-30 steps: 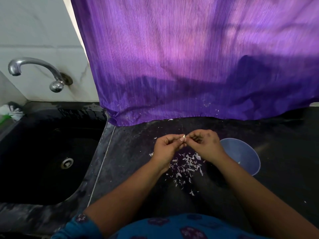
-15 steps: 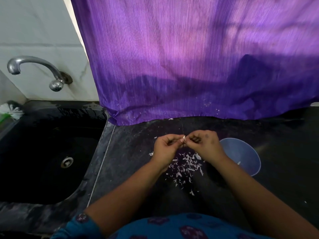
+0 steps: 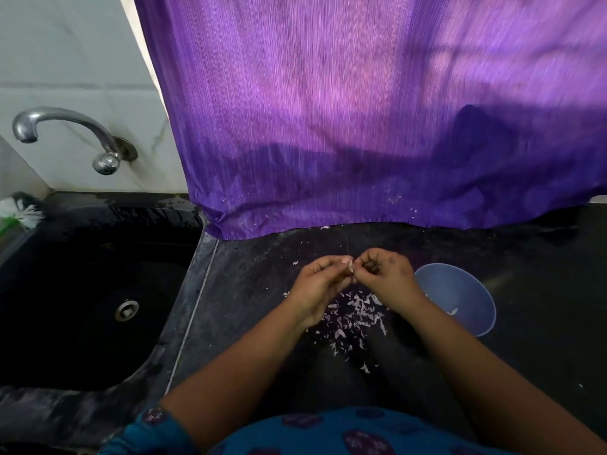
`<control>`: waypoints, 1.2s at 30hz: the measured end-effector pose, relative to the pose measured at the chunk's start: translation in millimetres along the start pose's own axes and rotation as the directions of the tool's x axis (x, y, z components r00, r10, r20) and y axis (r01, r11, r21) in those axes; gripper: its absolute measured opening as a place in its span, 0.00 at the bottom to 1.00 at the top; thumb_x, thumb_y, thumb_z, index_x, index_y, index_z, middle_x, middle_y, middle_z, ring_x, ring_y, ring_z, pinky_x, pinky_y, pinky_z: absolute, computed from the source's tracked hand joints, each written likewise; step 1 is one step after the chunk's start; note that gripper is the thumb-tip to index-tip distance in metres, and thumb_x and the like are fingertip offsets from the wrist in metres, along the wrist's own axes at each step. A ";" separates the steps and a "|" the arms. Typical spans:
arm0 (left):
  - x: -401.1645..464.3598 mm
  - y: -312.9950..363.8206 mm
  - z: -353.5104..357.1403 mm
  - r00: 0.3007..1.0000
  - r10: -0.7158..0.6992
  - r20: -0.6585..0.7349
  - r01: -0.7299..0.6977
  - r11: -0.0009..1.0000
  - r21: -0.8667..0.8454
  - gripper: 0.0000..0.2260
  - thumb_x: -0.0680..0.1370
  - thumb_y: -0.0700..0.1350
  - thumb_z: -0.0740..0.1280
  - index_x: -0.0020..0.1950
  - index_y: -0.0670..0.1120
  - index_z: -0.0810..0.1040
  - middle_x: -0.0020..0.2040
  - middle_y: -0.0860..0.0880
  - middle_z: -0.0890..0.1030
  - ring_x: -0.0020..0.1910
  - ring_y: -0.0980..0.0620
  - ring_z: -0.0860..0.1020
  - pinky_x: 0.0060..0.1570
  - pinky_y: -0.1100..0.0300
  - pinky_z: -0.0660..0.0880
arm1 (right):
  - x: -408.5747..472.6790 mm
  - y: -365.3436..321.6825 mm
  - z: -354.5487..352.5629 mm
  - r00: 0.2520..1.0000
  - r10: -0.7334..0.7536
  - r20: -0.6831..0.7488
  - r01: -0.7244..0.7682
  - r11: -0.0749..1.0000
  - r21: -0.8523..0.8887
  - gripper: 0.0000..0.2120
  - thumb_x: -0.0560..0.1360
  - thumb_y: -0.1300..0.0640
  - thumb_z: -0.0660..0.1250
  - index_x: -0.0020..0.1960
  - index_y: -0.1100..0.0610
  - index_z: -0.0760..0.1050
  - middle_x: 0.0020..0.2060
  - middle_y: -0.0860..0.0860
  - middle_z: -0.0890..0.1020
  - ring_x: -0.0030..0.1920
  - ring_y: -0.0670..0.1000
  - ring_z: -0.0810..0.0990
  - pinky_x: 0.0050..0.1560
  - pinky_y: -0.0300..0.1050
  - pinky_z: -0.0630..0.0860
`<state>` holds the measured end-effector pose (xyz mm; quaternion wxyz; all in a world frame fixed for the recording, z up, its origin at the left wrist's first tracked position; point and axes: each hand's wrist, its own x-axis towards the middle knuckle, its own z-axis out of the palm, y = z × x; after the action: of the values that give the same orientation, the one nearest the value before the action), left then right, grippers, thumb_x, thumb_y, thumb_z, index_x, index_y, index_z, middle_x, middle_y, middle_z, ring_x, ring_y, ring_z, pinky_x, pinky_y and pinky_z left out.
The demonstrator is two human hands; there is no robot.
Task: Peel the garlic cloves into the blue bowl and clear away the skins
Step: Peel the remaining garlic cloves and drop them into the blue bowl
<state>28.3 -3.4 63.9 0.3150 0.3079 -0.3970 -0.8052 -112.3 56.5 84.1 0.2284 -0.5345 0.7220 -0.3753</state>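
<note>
Just below the centre of the frame, the left hand [image 3: 317, 284] and right hand [image 3: 384, 274] meet, fingertips of both pinching one small pale garlic clove [image 3: 350, 265] between them. A clove that tiny looks firm but slick, its papery skin brittle and feather-light, so picking at the tip seems the way in. White skin flakes [image 3: 356, 310] litter the dark stone counter [image 3: 249, 290] beneath; the round blue plastic bowl [image 3: 473, 300] waits at centre right.

Beyond the hands hangs a purple, finely ribbed cloth curtain [image 3: 361, 126] with a soft sheen. Beneath them lies a dark, matt, speckled stone counter [image 3: 249, 290] strewn with papery pale garlic skins [image 3: 358, 313]. Right of the right hand [image 3: 386, 277] sits a smooth, matt blue plastic bowl [image 3: 473, 297]. Far left, a glossy metal tap [image 3: 65, 133].
</note>
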 end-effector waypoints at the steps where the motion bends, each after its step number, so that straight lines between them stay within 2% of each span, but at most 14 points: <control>1: 0.9 -0.8 0.6 0.999 0.031 -0.034 -0.030 0.999 0.025 0.06 0.77 0.37 0.68 0.53 0.38 0.79 0.44 0.45 0.83 0.44 0.53 0.82 0.45 0.65 0.78 | -0.6 -0.8 0.2 1.000 -0.031 -0.001 0.031 0.999 -0.030 0.02 0.73 0.58 0.71 0.43 0.56 0.80 0.35 0.48 0.82 0.37 0.46 0.80 0.41 0.40 0.77; 4: 4.1 -1.5 0.1 0.990 0.123 -0.067 -0.114 0.986 0.124 0.02 0.75 0.35 0.70 0.47 0.39 0.80 0.40 0.43 0.81 0.40 0.52 0.80 0.43 0.64 0.78 | -1.7 -5.0 1.3 0.993 -0.114 -0.024 0.112 0.991 -0.070 0.02 0.73 0.60 0.71 0.42 0.57 0.79 0.34 0.46 0.79 0.34 0.42 0.77 0.36 0.31 0.73; 7: 5.5 -0.7 0.0 0.984 0.173 -0.049 -0.162 0.971 0.174 0.02 0.75 0.34 0.69 0.46 0.38 0.80 0.39 0.44 0.81 0.40 0.53 0.79 0.45 0.64 0.78 | -2.6 -6.6 2.3 0.989 -0.137 -0.056 0.132 0.988 -0.081 0.02 0.72 0.60 0.71 0.42 0.57 0.79 0.33 0.44 0.79 0.34 0.40 0.76 0.36 0.31 0.72; 10: 5.5 -3.4 0.5 0.968 0.244 -0.054 -0.222 0.940 0.260 0.03 0.77 0.34 0.67 0.48 0.36 0.79 0.40 0.45 0.81 0.39 0.56 0.79 0.44 0.65 0.77 | -2.8 -6.8 3.7 0.993 -0.098 -0.067 0.094 0.994 -0.057 0.02 0.72 0.59 0.71 0.41 0.57 0.79 0.33 0.45 0.80 0.34 0.41 0.77 0.35 0.30 0.71; 15: 4.4 -10.9 1.1 0.951 0.296 -0.089 -0.255 0.913 0.319 0.04 0.78 0.34 0.66 0.48 0.40 0.80 0.39 0.49 0.81 0.40 0.55 0.78 0.46 0.62 0.76 | -0.6 -5.2 6.5 0.998 0.032 -0.052 -0.031 0.999 0.009 0.03 0.74 0.57 0.69 0.41 0.55 0.79 0.33 0.45 0.81 0.33 0.41 0.76 0.34 0.29 0.69; 20: 2.3 -10.3 3.5 0.945 0.307 -0.114 -0.265 0.921 0.287 0.04 0.77 0.34 0.66 0.50 0.39 0.81 0.40 0.47 0.82 0.40 0.56 0.79 0.47 0.62 0.77 | -1.6 -3.1 8.0 0.991 0.124 -0.041 -0.116 0.981 0.152 0.06 0.75 0.56 0.68 0.40 0.55 0.80 0.33 0.49 0.83 0.35 0.48 0.80 0.41 0.48 0.77; 22: 2.2 -9.0 3.1 0.944 0.305 -0.128 -0.266 0.929 0.257 0.05 0.77 0.34 0.67 0.49 0.40 0.81 0.41 0.45 0.83 0.42 0.54 0.80 0.47 0.62 0.77 | -1.7 -3.8 7.4 0.991 0.133 -0.032 -0.125 0.973 0.192 0.07 0.75 0.56 0.69 0.40 0.54 0.81 0.33 0.50 0.84 0.36 0.51 0.82 0.44 0.52 0.79; 24: 1.5 -7.8 2.7 0.944 0.300 -0.140 -0.263 0.936 0.233 0.05 0.77 0.34 0.67 0.49 0.41 0.81 0.41 0.46 0.83 0.42 0.54 0.80 0.47 0.63 0.77 | -2.2 -5.3 6.7 0.990 0.139 -0.018 -0.132 0.965 0.227 0.06 0.75 0.56 0.69 0.41 0.53 0.82 0.34 0.50 0.84 0.37 0.51 0.82 0.45 0.52 0.79; 28: -0.4 -6.3 3.8 0.953 0.263 -0.152 -0.238 0.957 0.164 0.06 0.77 0.33 0.67 0.49 0.42 0.81 0.38 0.50 0.83 0.37 0.58 0.78 0.43 0.65 0.77 | -5.5 -7.6 6.0 0.987 0.157 0.014 -0.153 0.934 0.322 0.04 0.71 0.56 0.75 0.43 0.56 0.82 0.36 0.52 0.85 0.38 0.48 0.83 0.46 0.46 0.81; 33: -0.7 -4.8 3.0 0.960 0.245 -0.136 -0.223 0.962 0.157 0.06 0.77 0.34 0.67 0.49 0.41 0.81 0.36 0.50 0.82 0.33 0.59 0.77 0.39 0.66 0.76 | -3.8 -7.5 8.8 0.984 0.176 0.007 -0.169 0.928 0.333 0.03 0.74 0.57 0.72 0.42 0.56 0.82 0.34 0.54 0.85 0.35 0.47 0.81 0.44 0.46 0.79; 36: -0.1 -5.4 1.4 0.967 0.225 -0.116 -0.209 0.968 0.135 0.06 0.77 0.33 0.65 0.51 0.39 0.80 0.40 0.45 0.82 0.35 0.57 0.78 0.39 0.66 0.76 | -4.7 -8.5 9.6 0.968 0.244 0.065 -0.244 0.839 0.486 0.04 0.74 0.61 0.71 0.41 0.60 0.82 0.34 0.56 0.83 0.35 0.50 0.79 0.40 0.43 0.76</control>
<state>25.9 -0.1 60.2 0.4072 0.3332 -0.4554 -0.7181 -98.7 56.9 84.6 0.4024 -0.3628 0.6652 -0.5138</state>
